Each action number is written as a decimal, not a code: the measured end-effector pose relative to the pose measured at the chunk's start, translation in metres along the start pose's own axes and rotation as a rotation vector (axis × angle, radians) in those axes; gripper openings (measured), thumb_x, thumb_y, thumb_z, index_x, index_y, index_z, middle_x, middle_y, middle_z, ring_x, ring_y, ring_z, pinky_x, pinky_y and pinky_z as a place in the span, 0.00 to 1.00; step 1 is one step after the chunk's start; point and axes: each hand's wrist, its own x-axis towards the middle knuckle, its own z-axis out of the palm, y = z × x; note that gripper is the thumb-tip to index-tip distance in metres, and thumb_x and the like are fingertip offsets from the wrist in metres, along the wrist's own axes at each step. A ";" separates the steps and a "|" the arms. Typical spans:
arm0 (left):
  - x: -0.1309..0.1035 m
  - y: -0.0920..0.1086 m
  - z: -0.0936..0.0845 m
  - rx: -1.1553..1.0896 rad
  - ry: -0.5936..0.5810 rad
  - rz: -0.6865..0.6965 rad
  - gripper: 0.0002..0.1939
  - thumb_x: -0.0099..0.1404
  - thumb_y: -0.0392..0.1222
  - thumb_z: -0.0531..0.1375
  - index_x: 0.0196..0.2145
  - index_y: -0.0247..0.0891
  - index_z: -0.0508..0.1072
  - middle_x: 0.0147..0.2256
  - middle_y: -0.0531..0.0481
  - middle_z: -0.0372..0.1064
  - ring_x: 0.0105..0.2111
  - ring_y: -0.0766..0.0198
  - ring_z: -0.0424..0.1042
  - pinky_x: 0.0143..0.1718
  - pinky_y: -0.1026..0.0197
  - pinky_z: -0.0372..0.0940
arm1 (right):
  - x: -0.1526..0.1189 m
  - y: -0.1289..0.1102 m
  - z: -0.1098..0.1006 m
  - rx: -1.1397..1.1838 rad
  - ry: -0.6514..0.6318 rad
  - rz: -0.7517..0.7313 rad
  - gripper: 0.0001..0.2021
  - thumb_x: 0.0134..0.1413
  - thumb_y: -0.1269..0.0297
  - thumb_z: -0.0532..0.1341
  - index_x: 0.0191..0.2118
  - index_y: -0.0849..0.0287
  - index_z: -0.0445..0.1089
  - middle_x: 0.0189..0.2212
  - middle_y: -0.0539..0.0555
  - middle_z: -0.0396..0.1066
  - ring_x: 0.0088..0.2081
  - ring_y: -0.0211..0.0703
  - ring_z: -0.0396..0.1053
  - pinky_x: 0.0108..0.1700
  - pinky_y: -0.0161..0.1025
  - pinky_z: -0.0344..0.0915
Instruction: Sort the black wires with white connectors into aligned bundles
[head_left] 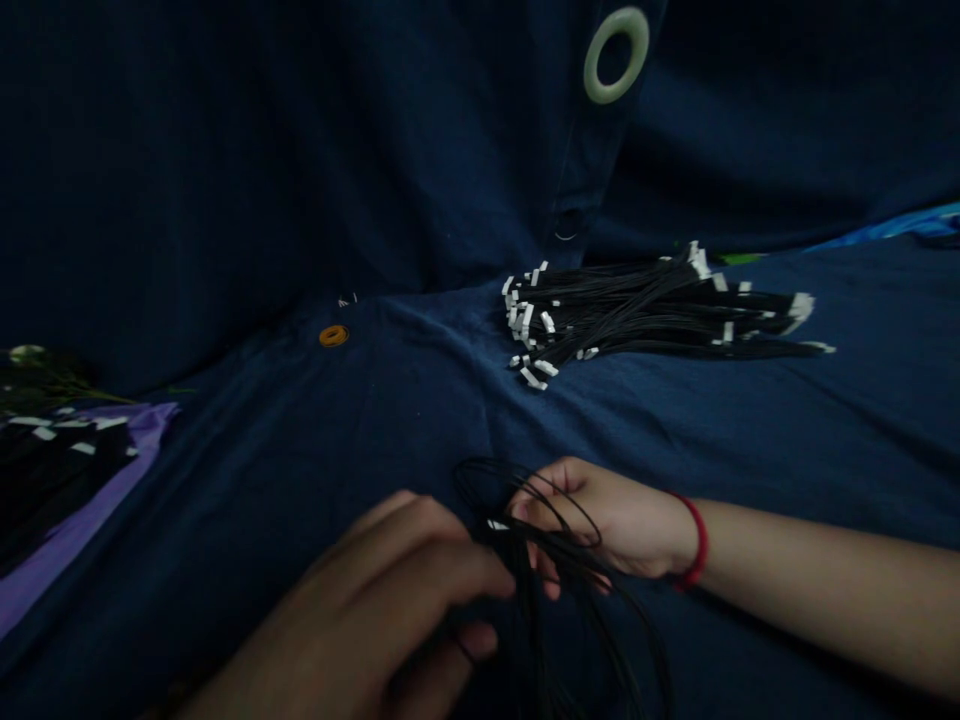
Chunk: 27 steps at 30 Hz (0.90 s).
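A bunch of thin black cables point(581, 555) is looped in front of me. My right hand point(600, 515), with a red band at the wrist, is closed on it, thumb and forefinger pinching near a small white end piece point(496, 525). Loose strands arc above the fingers and hang down below them. Just left of the cables is my left hand point(405, 590), slightly blurred, its fingers curved and thumb apart from them. A thin dark strand crosses the left thumb; whether it is part of the bunch I cannot tell.
A pile of black cables with white connectors point(637, 310) lies on the blue cloth point(375, 420). Orange-yellow rings point(334, 335) lie farther left. At the left edge, more cables with white ends point(75, 450) rest on purple material point(150, 440). Behind hangs dark blue fabric with a pale ring point(595, 75).
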 end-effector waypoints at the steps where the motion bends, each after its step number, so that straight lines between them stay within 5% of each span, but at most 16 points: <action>1: 0.002 -0.002 -0.001 0.040 0.029 -0.075 0.07 0.58 0.35 0.56 0.36 0.42 0.67 0.32 0.53 0.67 0.32 0.70 0.67 0.32 0.70 0.63 | 0.000 0.000 0.000 -0.001 0.007 0.004 0.15 0.42 0.57 0.64 0.25 0.67 0.65 0.18 0.53 0.68 0.17 0.36 0.66 0.09 0.24 0.56; 2: 0.005 -0.003 -0.002 0.071 0.031 -0.164 0.03 0.59 0.39 0.56 0.32 0.41 0.67 0.30 0.53 0.67 0.30 0.69 0.67 0.30 0.69 0.62 | 0.000 0.000 0.000 -0.002 0.014 0.009 0.15 0.42 0.57 0.64 0.25 0.67 0.65 0.19 0.52 0.68 0.17 0.35 0.66 0.09 0.24 0.56; 5: 0.008 -0.009 0.001 -0.041 -0.214 -0.458 0.20 0.61 0.55 0.50 0.22 0.37 0.68 0.23 0.51 0.66 0.24 0.68 0.65 0.23 0.68 0.57 | 0.001 0.000 0.001 -0.010 0.038 0.013 0.15 0.42 0.57 0.64 0.25 0.67 0.65 0.19 0.52 0.68 0.16 0.33 0.64 0.09 0.24 0.55; 9: 0.008 -0.014 0.015 -0.879 -0.687 -0.578 0.39 0.63 0.61 0.32 0.19 0.32 0.71 0.18 0.45 0.66 0.16 0.71 0.61 0.17 0.69 0.54 | 0.000 -0.003 0.003 -0.035 0.057 0.024 0.16 0.40 0.57 0.65 0.24 0.67 0.65 0.18 0.51 0.67 0.14 0.30 0.61 0.09 0.24 0.55; 11: 0.009 -0.016 0.023 -1.358 -0.625 -0.519 0.40 0.64 0.60 0.31 0.29 0.32 0.75 0.25 0.43 0.71 0.18 0.72 0.64 0.19 0.70 0.58 | 0.000 -0.004 0.004 -0.045 0.059 0.038 0.16 0.39 0.57 0.65 0.25 0.67 0.66 0.19 0.51 0.67 0.14 0.30 0.61 0.10 0.23 0.55; 14: 0.014 -0.022 0.032 -1.687 -0.269 -0.354 0.23 0.68 0.50 0.41 0.43 0.38 0.71 0.40 0.45 0.71 0.34 0.68 0.72 0.34 0.67 0.66 | 0.000 -0.005 0.004 -0.059 0.057 0.065 0.16 0.37 0.57 0.66 0.25 0.67 0.66 0.19 0.52 0.68 0.14 0.30 0.61 0.09 0.24 0.55; 16: 0.017 -0.026 0.035 -1.567 -0.033 -0.218 0.13 0.67 0.39 0.47 0.41 0.39 0.70 0.42 0.47 0.70 0.41 0.65 0.70 0.43 0.62 0.66 | 0.000 -0.005 0.003 -0.067 0.055 0.078 0.17 0.35 0.58 0.67 0.27 0.68 0.67 0.20 0.53 0.69 0.14 0.30 0.61 0.09 0.24 0.55; 18: 0.018 -0.030 0.036 -1.211 0.071 -0.065 0.10 0.63 0.31 0.50 0.36 0.38 0.70 0.40 0.49 0.69 0.44 0.64 0.69 0.46 0.60 0.65 | 0.000 -0.006 0.002 -0.063 0.051 0.078 0.18 0.35 0.56 0.67 0.28 0.68 0.67 0.21 0.54 0.69 0.14 0.29 0.60 0.09 0.24 0.55; 23: 0.013 -0.036 0.045 -0.271 0.128 0.275 0.14 0.56 0.23 0.55 0.38 0.34 0.69 0.42 0.49 0.68 0.50 0.66 0.63 0.53 0.64 0.61 | 0.000 -0.009 0.002 -0.054 0.036 0.069 0.17 0.37 0.58 0.67 0.27 0.70 0.67 0.21 0.54 0.69 0.12 0.27 0.57 0.08 0.23 0.51; 27: 0.006 -0.043 0.057 -0.132 0.145 0.267 0.18 0.60 0.28 0.54 0.49 0.32 0.63 0.47 0.46 0.66 0.54 0.66 0.59 0.55 0.65 0.59 | -0.001 -0.010 0.003 -0.052 0.025 0.103 0.16 0.43 0.58 0.64 0.24 0.71 0.68 0.19 0.53 0.68 0.10 0.26 0.55 0.07 0.22 0.49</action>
